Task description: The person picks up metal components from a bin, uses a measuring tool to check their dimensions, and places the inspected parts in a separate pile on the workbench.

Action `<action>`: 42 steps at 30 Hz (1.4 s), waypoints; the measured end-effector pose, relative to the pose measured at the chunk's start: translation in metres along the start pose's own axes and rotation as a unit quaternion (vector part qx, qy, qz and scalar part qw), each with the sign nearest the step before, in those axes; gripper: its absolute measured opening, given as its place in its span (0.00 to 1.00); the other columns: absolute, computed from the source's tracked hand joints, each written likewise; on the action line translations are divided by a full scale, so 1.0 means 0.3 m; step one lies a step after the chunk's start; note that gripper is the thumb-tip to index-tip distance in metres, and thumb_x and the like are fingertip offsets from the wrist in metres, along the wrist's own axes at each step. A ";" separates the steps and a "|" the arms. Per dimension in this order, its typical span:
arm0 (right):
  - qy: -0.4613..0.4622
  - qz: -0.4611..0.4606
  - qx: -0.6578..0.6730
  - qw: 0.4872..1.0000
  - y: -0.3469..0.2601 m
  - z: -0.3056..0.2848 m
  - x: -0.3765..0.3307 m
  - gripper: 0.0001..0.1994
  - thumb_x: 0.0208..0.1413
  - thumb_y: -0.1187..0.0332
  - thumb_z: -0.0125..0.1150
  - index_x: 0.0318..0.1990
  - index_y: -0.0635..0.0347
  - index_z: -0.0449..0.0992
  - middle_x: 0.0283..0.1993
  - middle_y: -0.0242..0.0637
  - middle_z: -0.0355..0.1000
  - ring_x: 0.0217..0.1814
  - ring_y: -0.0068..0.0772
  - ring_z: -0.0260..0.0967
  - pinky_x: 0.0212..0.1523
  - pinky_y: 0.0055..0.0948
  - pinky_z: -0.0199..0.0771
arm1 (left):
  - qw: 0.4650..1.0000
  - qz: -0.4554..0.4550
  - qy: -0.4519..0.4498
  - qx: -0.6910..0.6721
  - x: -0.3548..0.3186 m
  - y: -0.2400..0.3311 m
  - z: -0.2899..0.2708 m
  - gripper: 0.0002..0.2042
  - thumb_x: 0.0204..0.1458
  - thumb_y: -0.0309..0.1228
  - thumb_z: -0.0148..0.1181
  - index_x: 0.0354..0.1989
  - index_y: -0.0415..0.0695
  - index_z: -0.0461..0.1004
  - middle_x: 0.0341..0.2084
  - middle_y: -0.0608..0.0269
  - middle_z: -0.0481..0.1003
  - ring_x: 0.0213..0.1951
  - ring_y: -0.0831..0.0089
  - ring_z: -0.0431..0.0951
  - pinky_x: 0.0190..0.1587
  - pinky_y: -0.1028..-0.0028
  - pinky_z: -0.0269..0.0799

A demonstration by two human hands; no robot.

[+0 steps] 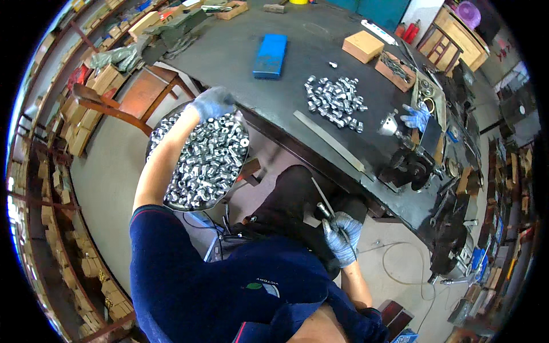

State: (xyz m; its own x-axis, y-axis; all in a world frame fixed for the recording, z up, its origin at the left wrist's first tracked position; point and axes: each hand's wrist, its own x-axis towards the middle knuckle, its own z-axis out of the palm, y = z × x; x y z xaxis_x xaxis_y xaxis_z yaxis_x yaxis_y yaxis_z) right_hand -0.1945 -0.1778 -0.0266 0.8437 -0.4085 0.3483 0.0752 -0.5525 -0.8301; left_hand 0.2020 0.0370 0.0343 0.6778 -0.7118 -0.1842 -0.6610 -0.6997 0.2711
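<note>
My left hand (211, 104), in a grey-blue glove, is over the far rim of a wide dark pan (213, 204). Its fingers are blurred and partly hidden, so whether they hold anything does not show. Shiny metal fittings (209, 163), short and hollow, are heaped in the pan. Above my lap, my right hand (345, 237), gloved too, is closed around a thin grey metal rod (321, 193) that slants up and away to the left. A small dark cylindrical piece (323, 210) sits against the rod beside the fingertips.
The dark workbench (229, 63) bears a pile of similar fittings (334, 102), a blue box (270, 56), a long flat metal bar (329, 141), a cardboard box (363, 46) and a bench vise (409, 168). A wooden chair (134, 94) stands left. Loaded shelves line both sides.
</note>
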 end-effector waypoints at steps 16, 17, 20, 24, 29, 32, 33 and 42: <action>-0.010 -0.016 0.030 0.999 -0.022 -0.006 -0.028 0.14 0.39 0.75 0.67 0.14 0.58 0.65 0.15 0.40 0.60 0.16 0.37 0.60 0.19 0.29 0.59 | 0.967 -0.214 0.012 0.139 0.004 -0.150 0.237 0.23 0.45 0.48 0.58 0.44 0.44 0.76 0.45 0.51 0.75 0.49 0.56 0.74 0.51 0.61 0.68; -0.007 -0.011 0.033 0.999 -0.021 -0.007 -0.035 0.14 0.39 0.75 0.67 0.14 0.58 0.65 0.15 0.40 0.60 0.16 0.37 0.60 0.19 0.29 0.59 | 0.968 -0.215 0.000 0.128 0.005 -0.164 0.234 0.23 0.45 0.47 0.58 0.44 0.44 0.76 0.45 0.51 0.75 0.49 0.56 0.74 0.51 0.61 0.68; -0.014 0.003 0.017 1.000 -0.018 -0.003 -0.041 0.14 0.40 0.75 0.67 0.14 0.58 0.65 0.15 0.40 0.60 0.15 0.37 0.60 0.19 0.29 0.59 | 0.974 -0.184 0.049 0.125 -0.014 -0.235 0.263 0.21 0.43 0.47 0.59 0.41 0.43 0.77 0.42 0.51 0.76 0.47 0.57 0.75 0.50 0.62 0.69; -0.009 -0.022 0.017 1.000 -0.024 0.009 -0.028 0.14 0.40 0.75 0.67 0.13 0.58 0.65 0.15 0.40 0.60 0.16 0.38 0.60 0.19 0.29 0.59 | 0.976 -0.105 0.190 -0.030 -0.068 -0.327 0.308 0.18 0.41 0.37 0.65 0.39 0.41 0.75 0.37 0.54 0.78 0.40 0.62 0.78 0.45 0.68 0.72; -0.016 -0.027 -0.009 0.999 -0.030 -0.005 -0.015 0.15 0.40 0.74 0.68 0.13 0.57 0.64 0.15 0.40 0.61 0.16 0.40 0.61 0.19 0.29 0.60 | 0.772 0.005 0.245 -0.587 -0.197 -0.052 0.220 0.11 0.47 0.28 0.64 0.39 0.37 0.75 0.32 0.64 0.77 0.32 0.76 0.75 0.37 0.77 0.72; -0.043 -0.027 0.028 0.998 -0.038 0.001 -0.001 0.16 0.40 0.73 0.68 0.14 0.56 0.64 0.16 0.40 0.62 0.17 0.40 0.62 0.19 0.30 0.61 | 0.750 0.053 0.188 -0.632 -0.256 0.164 0.196 0.14 0.51 0.33 0.62 0.41 0.38 0.73 0.29 0.64 0.75 0.29 0.77 0.75 0.32 0.79 0.71; -0.047 -0.036 0.030 0.998 -0.041 0.005 0.004 0.16 0.40 0.72 0.68 0.14 0.55 0.64 0.16 0.40 0.62 0.17 0.40 0.62 0.19 0.30 0.61 | 0.778 0.076 0.126 -0.611 -0.261 0.209 0.207 0.13 0.53 0.35 0.59 0.41 0.39 0.71 0.29 0.62 0.75 0.28 0.75 0.76 0.35 0.78 0.73; -0.029 -0.014 0.045 0.998 -0.028 -0.018 0.006 0.13 0.40 0.72 0.69 0.16 0.57 0.66 0.17 0.39 0.63 0.18 0.38 0.63 0.22 0.28 0.64 | 0.728 0.088 -0.138 -0.666 -0.300 0.522 0.473 0.11 0.53 0.30 0.59 0.41 0.38 0.73 0.31 0.63 0.76 0.34 0.75 0.77 0.37 0.77 0.74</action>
State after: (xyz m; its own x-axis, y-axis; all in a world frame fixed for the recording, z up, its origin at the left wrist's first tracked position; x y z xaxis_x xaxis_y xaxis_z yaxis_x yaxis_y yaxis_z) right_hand -0.1965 -0.1779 -0.0164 0.8697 -0.3499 0.3482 0.1446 -0.4937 -0.8575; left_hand -0.0082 -0.0173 -0.0407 0.4085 -0.8970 -0.1687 0.2933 -0.0461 0.9549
